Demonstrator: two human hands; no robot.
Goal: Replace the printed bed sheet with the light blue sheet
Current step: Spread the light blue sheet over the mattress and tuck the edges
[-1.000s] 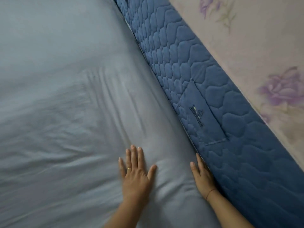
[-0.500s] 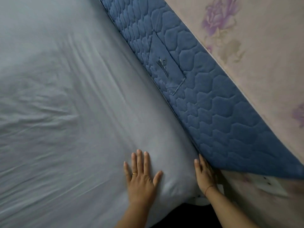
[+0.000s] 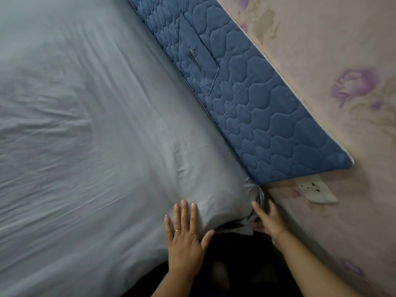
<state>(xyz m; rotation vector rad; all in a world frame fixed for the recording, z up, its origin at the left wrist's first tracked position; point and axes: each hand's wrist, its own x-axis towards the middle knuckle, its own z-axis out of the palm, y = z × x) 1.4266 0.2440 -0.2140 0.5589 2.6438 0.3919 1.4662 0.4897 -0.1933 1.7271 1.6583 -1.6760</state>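
The light blue sheet [image 3: 96,125] is spread right across the bed, filling the left and centre of the view, with soft creases running over it. Down at the near corner, the left hand [image 3: 185,239] lies flat on top of the sheet, fingers straight and together, thumb splayed out toward the corner's edge, a ring [image 3: 177,230] on one finger. Just beside it, the right hand [image 3: 269,221] is at the very corner, where the sheet gathers into a bunched fold [image 3: 257,194] and a loose flap hangs below. Its fingers are spread and fairly straight, tips touching that gathered cloth, not curled round it as far as the blur allows. So the corner of the sheet sits between the two hands. A quilted blue panel [image 3: 257,99] stands along the sheet's far edge against the flowered wall [image 3: 332,50], and a white socket [image 3: 315,189] sits on that wall just past the right hand.
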